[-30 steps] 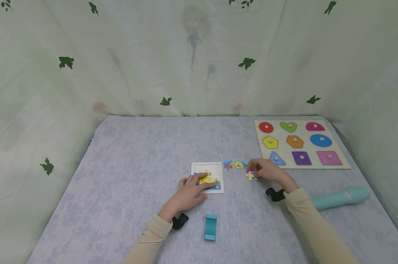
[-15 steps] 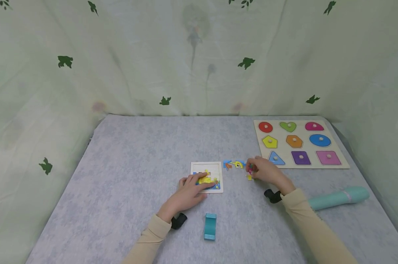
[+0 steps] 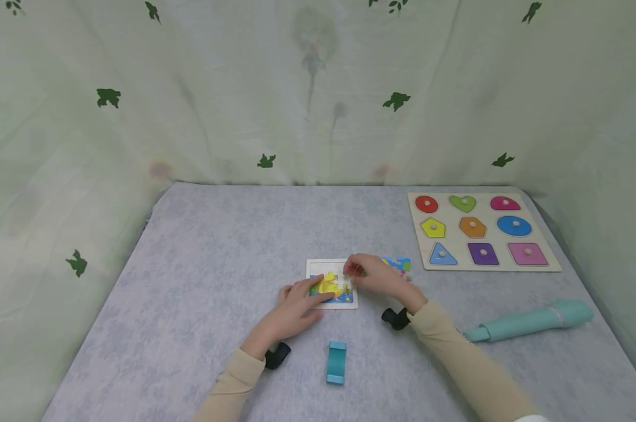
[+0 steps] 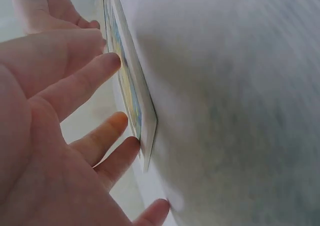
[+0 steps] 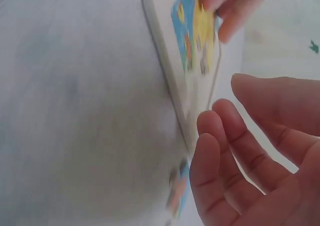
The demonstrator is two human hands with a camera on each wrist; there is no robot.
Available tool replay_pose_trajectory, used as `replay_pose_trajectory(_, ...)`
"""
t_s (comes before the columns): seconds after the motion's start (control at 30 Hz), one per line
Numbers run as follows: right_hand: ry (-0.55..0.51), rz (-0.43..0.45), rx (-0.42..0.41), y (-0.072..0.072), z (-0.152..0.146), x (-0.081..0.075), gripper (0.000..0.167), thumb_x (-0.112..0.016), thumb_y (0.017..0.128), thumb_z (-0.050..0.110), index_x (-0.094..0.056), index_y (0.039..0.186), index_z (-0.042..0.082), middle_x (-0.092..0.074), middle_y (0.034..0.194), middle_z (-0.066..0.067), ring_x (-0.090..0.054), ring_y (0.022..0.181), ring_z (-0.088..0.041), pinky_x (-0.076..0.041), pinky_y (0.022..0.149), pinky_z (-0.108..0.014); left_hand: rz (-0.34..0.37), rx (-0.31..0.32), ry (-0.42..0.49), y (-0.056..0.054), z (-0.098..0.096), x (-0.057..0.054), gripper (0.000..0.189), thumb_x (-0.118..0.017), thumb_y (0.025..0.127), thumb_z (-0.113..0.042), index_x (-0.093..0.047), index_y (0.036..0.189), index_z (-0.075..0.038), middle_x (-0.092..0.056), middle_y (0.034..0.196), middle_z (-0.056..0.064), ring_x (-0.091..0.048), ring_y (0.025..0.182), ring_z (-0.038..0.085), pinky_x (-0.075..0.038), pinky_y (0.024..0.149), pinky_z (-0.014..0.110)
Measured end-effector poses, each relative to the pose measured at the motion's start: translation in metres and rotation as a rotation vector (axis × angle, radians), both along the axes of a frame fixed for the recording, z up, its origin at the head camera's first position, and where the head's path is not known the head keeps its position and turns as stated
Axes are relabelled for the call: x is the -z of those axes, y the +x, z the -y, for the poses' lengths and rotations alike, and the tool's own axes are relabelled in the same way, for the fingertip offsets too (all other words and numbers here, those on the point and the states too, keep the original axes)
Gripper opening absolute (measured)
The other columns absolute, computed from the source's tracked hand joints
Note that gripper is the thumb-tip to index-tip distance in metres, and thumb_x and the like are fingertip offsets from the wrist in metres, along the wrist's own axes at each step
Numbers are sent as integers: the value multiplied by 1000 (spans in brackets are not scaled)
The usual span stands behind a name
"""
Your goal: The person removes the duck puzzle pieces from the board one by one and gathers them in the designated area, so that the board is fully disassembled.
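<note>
A small square jigsaw puzzle tray with a pale rim lies on the table. A partly assembled yellow and blue picture fills its lower part; its upper part is bare. My left hand rests its spread fingers on the picture and rim. Over the tray's upper right corner is my right hand, fingers loosely bent. In the right wrist view a gap shows between thumb and fingers, with nothing between them. Loose puzzle pieces lie right of the tray, partly hidden behind that hand. An orange and blue piece shows below the tray's corner.
A wooden shape board with knobbed coloured shapes lies at the back right. A rolled teal umbrella-like bundle is at the right. A small teal bracket-shaped object lies in front of the tray.
My right hand has left the pink piece and moved left to the tray's upper right corner. The left hand has shifted slightly left, its fingers still on the picture.
</note>
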State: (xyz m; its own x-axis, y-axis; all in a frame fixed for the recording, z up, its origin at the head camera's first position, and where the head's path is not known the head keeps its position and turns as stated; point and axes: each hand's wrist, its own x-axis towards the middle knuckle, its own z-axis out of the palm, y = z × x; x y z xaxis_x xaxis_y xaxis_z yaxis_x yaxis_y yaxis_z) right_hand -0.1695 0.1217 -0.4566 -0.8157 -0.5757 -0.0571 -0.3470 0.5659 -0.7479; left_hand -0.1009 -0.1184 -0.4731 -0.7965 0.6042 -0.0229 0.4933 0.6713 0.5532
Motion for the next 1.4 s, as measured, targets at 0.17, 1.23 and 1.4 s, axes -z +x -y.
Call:
replay_pose_trajectory(0.17, -6, 8, -21, 0, 21, 4, 19, -63, 81, -6, -62, 98, 2, -59, 91, -6, -52, 79, -16, -45, 72, -29, -5, -4, 8, 1, 5, -2, 40, -58, 97, -19, -56, 136, -16, -28, 152, 13, -26, 137, 34, -17, 100, 60)
replay_pose_trajectory(1.23, -15, -45, -37, -2, 33, 12, 24, -55, 90, -4, -62, 107, 12, -59, 89, -2, -52, 74, -15, -45, 68, -30, 52, 4, -73, 0, 3, -10, 39, -56, 98, -18, -56, 136, -14, -26, 154, 15, -26, 136, 40, -16, 99, 67)
replay_pose_trajectory(1.4, -64, 29, 36, -6, 24, 7, 21, -59, 88, -3, -62, 102, 13, -58, 88, -5, -51, 76, -17, -44, 69, -30, 44, 1, -72, 0, 2, -10, 39, -57, 97, -19, -56, 136, -14, -27, 153, 15, -27, 135, 40, -17, 99, 67)
